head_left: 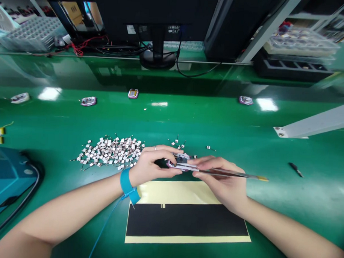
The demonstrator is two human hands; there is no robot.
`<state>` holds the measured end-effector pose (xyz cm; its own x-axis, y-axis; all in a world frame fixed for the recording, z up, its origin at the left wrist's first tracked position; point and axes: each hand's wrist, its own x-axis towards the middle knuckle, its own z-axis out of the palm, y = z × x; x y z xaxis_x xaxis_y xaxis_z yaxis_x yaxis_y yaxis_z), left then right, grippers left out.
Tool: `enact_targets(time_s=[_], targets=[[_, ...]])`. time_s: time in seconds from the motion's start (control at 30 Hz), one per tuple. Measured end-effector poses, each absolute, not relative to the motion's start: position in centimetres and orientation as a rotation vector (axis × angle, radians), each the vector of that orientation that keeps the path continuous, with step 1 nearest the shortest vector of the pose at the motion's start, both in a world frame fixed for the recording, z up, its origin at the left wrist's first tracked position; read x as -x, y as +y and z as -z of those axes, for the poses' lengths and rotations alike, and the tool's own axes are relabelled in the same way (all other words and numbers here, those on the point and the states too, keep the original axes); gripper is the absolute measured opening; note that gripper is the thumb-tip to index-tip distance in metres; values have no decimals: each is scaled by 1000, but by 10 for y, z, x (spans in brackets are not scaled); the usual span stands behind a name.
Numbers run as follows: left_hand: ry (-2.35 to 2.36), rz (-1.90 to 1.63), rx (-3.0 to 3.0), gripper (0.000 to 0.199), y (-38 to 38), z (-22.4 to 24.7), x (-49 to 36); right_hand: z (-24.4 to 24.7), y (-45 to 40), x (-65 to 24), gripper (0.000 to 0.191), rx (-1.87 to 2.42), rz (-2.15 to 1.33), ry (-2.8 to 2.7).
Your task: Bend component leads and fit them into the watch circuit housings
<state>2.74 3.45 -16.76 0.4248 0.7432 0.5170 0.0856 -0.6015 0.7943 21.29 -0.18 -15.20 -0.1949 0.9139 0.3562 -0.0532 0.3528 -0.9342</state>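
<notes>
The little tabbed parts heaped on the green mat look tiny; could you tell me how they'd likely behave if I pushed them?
The little tabbed parts look thin and light, so they'd probably slide and scatter easily, as a few lying apart suggest. Their fine leads look delicate and could likely bend or snag on one another.

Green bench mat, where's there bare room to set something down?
The green mat is bare in the wide band between the row of small pink-rimmed modules and the silver-white pile of wired tabs, and right of the steel tweezers. It's crowded around the left hand, holding a pink-rimmed module, the right hand and the black-and-yellow sheet.
</notes>
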Motion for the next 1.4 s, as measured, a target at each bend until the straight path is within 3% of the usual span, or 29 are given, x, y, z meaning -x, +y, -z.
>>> enact_targets(time_s=[0.7, 1.4], targets=[[662, -1228, -2031, 18, 36, 171, -28, 153, -2, -219, 35, 802, -957, -1698], [665, -1246, -2054, 19, 34, 171, -28, 154, -6, -219, 29, 835, -956, -1691]])
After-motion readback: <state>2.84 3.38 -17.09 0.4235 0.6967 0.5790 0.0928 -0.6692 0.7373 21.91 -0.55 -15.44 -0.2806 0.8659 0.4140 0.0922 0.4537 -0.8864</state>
